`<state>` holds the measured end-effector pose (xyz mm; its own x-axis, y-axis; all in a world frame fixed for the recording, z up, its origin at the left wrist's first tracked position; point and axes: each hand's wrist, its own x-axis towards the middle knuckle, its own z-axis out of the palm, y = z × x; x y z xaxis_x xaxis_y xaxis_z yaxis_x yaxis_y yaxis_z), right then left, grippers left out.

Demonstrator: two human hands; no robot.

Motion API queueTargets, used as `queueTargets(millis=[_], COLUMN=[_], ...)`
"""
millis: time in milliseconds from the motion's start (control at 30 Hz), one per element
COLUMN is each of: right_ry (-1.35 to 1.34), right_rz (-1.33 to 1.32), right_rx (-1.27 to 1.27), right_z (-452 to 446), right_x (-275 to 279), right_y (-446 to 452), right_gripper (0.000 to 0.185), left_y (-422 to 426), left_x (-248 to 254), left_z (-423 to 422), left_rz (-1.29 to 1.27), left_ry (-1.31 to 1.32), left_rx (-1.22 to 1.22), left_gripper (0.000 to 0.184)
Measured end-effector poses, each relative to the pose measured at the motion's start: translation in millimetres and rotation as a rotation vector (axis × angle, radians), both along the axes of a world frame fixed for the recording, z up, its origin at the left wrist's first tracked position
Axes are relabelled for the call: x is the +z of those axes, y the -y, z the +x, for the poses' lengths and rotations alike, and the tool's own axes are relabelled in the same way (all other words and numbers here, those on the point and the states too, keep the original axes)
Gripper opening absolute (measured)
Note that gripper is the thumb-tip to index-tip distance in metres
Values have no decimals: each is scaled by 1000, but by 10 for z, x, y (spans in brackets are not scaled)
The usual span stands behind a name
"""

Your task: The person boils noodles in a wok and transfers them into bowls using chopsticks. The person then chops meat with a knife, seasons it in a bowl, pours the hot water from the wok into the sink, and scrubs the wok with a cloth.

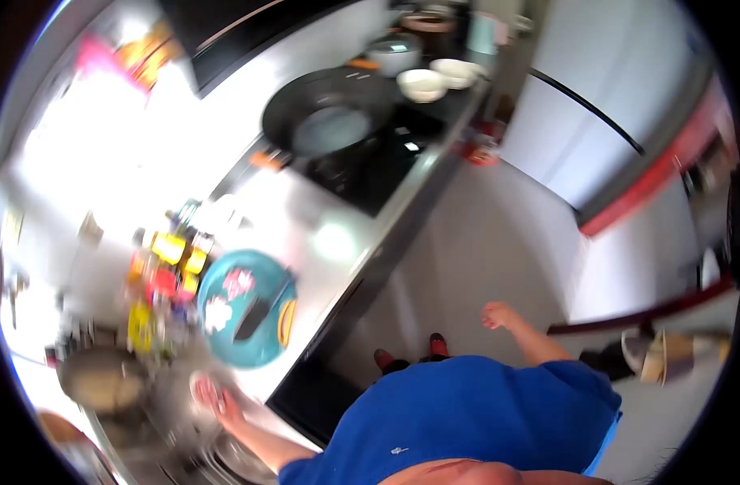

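My left hand (223, 408) is over the sink edge at the lower left, its fingers closed around a small pinkish-white thing (202, 390). Blur hides what that thing is. Close above this hand lies a round teal board (233, 347) with printed flowers on the counter. A dark-bladed knife (252, 319) rests on the board, and an orange-yellow handle-like part shows at the board's right rim. My right hand (497, 316) hangs over the floor at my side, fingers loosely curled, with nothing visible in it.
A metal sink (233, 457) holding a pan (103, 380) is at lower left. Bottles (166, 248) crowd behind the board. A large wok (330, 113) sits on the black hob (366, 179), with white bowls (422, 85) beyond. A fridge (584, 105) stands at upper right.
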<state>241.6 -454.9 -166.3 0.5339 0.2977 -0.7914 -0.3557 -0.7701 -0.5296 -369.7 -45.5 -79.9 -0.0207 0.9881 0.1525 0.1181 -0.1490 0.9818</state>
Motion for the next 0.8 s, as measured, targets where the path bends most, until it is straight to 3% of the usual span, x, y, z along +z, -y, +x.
queueTargets(millis=[33, 67, 100, 133, 167, 200, 267, 300, 367, 500, 567, 667, 733, 767, 800], right_ry=[-9, -20, -20, -101, -186, -186, -110, -107, -238, -310, -116, 69, 1240, 1119, 1298], right_rz=[-39, -82, -79, -30, 4, 5, -211, -206, -238, -252, -313, -70, 696, 634, 326], right_rx=[61, 145, 104, 238, 391, 379, 696, 683, 108, 163, 445, 617, 672, 722, 754], right_z=[-30, -43, -12, 8, 1, -6, 13, 64, 126, 791, 1099, 1441, 1352, 1466, 1472], right_x=[-43, -116, -260, -618, -811, -855, -923, -933, -736, -963, -955, -1891, -1519, -2082, -2136], right_y=[78, 124, 226, 524, 718, 840, 1013, 1114, 1368, 1858, 2075, 2680, 2702, 2713, 2563], right_gripper=[10, 11, 11, 11, 12, 12, 14, 14, 17, 21, 18, 14, 16, 14, 13], left_y=[-142, -145, -137, -67, -28, 43, 196, 271, 451, 865, 1095, 1384, 1456, 1469, 1471], left_x=[-322, -155, 91, 273, 394, 506, 681, 745, 836, 914, 896, 820, 748, 700, 651], left_z=[-348, -346, -120, 32, 170, 301, 577, 733, 1058, 1840, 2237, 2901, 3391, 3643, 3922], left_rz=[176, -2, -181, -212, -223, -225, -209, -203, -209, -243, -284, -375, -456, -505, -554], left_ry=[-416, -250, 87, 175, 191, 196, 186, 185, 193, 241, 274, 326, 345, 354, 361], left_rx=[-74, 48, 154, 209, 240, 255, 262, 258, 231, 148, 82, -71, -233, -329, -428], left_gripper=[56, 56, 56, 57, 57, 57, 58, 58, 58, 59, 60, 61, 61, 61, 62])
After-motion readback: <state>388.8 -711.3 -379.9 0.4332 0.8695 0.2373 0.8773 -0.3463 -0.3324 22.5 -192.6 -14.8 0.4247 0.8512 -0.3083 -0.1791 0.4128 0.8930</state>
